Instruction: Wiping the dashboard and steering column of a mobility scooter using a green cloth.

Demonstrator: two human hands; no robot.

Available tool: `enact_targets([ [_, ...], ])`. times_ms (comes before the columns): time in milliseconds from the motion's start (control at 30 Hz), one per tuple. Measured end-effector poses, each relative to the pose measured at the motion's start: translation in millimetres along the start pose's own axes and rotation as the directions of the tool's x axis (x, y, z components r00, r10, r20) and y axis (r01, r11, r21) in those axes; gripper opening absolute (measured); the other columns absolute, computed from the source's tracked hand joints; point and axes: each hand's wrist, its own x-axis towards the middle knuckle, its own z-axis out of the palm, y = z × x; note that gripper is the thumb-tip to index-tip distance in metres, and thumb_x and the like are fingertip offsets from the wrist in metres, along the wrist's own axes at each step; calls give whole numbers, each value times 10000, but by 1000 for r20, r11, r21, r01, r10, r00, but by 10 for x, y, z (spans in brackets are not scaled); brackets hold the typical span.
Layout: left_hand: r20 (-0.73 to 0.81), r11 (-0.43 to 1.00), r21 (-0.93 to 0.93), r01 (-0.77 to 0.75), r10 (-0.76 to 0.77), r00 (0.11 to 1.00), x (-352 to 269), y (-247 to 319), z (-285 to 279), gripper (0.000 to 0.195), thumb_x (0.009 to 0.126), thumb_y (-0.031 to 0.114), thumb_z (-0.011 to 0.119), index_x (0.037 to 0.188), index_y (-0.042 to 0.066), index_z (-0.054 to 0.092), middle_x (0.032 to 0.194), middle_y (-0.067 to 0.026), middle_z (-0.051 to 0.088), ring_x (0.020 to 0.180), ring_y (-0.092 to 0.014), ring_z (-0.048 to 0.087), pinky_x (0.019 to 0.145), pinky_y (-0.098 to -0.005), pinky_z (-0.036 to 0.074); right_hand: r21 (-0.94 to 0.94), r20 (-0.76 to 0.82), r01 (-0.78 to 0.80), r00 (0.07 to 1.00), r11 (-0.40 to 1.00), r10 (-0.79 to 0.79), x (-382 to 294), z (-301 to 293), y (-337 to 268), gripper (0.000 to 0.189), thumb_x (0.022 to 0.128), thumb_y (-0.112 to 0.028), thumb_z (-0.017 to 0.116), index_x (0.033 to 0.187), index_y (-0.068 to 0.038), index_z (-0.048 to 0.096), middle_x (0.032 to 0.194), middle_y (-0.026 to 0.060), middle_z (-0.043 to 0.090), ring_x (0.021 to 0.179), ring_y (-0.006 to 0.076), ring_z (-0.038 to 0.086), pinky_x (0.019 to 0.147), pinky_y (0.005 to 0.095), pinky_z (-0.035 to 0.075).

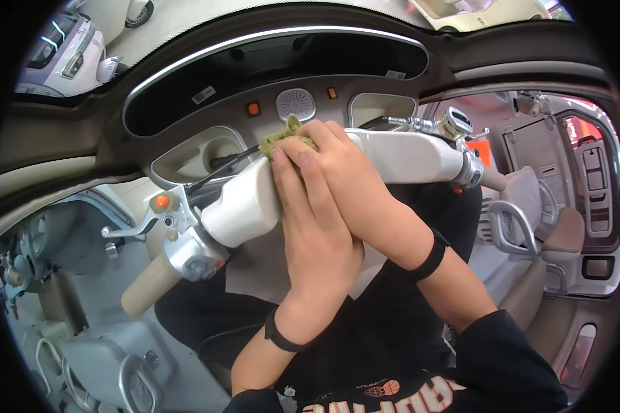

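A crumpled olive-green cloth (279, 140) lies at the middle of the white handlebar cover (403, 155). My right hand (349, 178) is bent over the cloth, its fingers gripping and covering part of it. Against it lies my left hand (318, 232), palm down, its straight fingers pointing up to the cloth's lower edge and touching the right hand. Whether the left fingers also hold cloth is hidden. Beneath both hands, the centre of the handlebar cannot be seen. The cover's left part (245, 204) shows beside my left fingers.
Beige grips (150, 286) and a silver brake lever (134, 227) stick out at the sides. Ahead are a dark display panel (279, 67), a round speaker grille (295, 105), orange switches (253, 108) and a storage recess (199, 155). Other vehicles (67, 57) stand outside.
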Motion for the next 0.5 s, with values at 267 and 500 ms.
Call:
enact_targets([
  [267,-117,999,31,-41,44,992,-717,57,169,1085,896,156,857,1722,-47,183,1727,-421,227,1594,-604,300,1295,-612,305,108,110,-14,994,994,2,-617,-41,-139,386,862,-103,767,1246,-78,744,1156,140,696,1077,363,681,910,440,600],
  [500,-98,989,122,-81,93,991,-1075,32,209,788,906,62,787,1610,-37,446,1637,-325,426,1471,-518,471,1216,-558,411,154,263,-102,963,983,59,-1007,-256,2,382,801,-61,774,1178,-122,753,1158,113,678,1129,336,682,858,432,630],
])
